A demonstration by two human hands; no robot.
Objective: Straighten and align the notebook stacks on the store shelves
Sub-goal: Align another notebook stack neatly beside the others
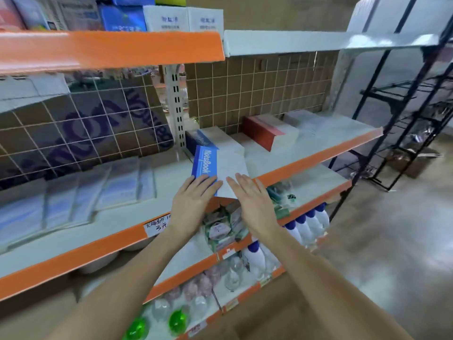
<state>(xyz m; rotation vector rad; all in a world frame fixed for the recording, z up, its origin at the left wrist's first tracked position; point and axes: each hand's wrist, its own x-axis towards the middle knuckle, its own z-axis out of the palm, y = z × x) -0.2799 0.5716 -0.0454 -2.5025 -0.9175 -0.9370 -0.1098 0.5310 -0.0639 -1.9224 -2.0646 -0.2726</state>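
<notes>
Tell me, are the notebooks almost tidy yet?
Not yet. Done, it seems: the red notebook stack further right sits fairly square on the shelf. In hand: the left hand and right hand, fingers straight, are at the near end of the blue notebook stack, which lies crooked and pokes over the front edge. Left: pushing it back in line, then the fanned booklets on the left.

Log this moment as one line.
left hand flat on blue notebook stack | right hand open beside | stack overhangs shelf edge
</notes>
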